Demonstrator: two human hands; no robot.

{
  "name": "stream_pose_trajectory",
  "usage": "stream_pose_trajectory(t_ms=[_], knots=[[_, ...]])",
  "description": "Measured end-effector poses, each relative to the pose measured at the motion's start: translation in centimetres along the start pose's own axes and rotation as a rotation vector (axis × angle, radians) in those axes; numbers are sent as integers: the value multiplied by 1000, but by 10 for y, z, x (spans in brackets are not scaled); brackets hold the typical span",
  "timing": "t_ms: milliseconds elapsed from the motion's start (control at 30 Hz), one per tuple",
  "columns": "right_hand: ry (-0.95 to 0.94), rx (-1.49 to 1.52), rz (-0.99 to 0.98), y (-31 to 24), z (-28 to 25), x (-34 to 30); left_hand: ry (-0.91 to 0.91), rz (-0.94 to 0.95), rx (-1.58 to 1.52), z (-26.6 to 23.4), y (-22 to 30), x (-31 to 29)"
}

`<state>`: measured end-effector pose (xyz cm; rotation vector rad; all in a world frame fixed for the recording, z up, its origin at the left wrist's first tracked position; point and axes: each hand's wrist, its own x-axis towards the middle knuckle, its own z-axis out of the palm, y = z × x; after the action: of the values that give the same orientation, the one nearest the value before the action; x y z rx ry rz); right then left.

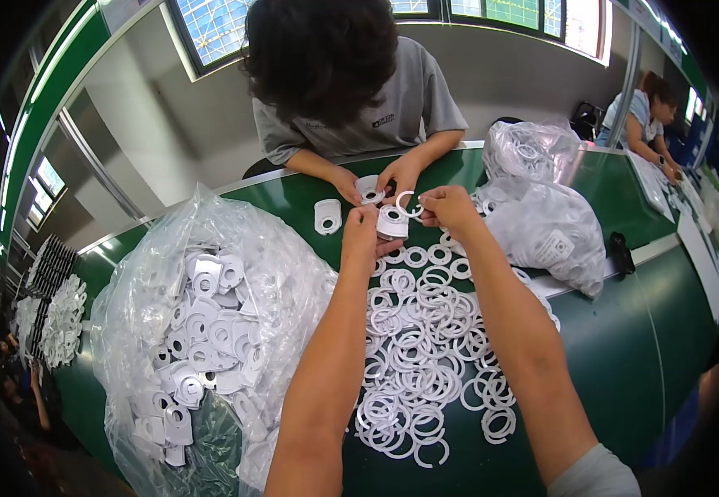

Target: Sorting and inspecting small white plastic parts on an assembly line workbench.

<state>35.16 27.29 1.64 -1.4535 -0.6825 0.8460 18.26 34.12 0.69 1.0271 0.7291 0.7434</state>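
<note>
My left hand (365, 236) is closed around a white plastic housing (392, 222) with a round hole, holding it above the far part of the table. Between the fingertips of my right hand (450, 207) is a white plastic ring (410, 204), its edge at the housing's upper right. Beneath my forearms lies a wide heap of white rings (425, 331). Left of my left arm, an opened clear plastic bag (293, 273) holds many white housings (202, 331). One more white housing (327, 217) lies flat beyond my left hand.
Across the green table (624, 348), a co-worker in a grey shirt (425, 99) holds a similar white housing (369, 189). Full plastic bags (545, 228) stand at the right, beside a small black object (621, 253). Stacked parts (61, 315) sit at far left; another person (645, 120) works at far right.
</note>
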Motion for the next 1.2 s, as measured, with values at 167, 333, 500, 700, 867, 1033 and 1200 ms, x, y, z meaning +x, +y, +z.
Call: stream_pose_trajectory(t_ms=[167,333,500,700,867,1033,1200], knots=[[-5,-230,-196,6,3,3,40,1,21,1,-5,1],[4,-177,-208,12,8,1,0,-13,111,-5,-14,9],[-4,-173,-194,16,6,4,-35,-23,96,-6,-16,12],[-32,-267,-188,11,7,-1,-9,27,140,-7,-17,11],[-17,-306,-278,7,10,-6,-2,39,155,-6,-16,12],[-9,-416,-280,0,11,-10,-12,38,146,-5,-16,11],[-5,-479,-305,-1,14,-12,-23,35,138,-7,-17,11]])
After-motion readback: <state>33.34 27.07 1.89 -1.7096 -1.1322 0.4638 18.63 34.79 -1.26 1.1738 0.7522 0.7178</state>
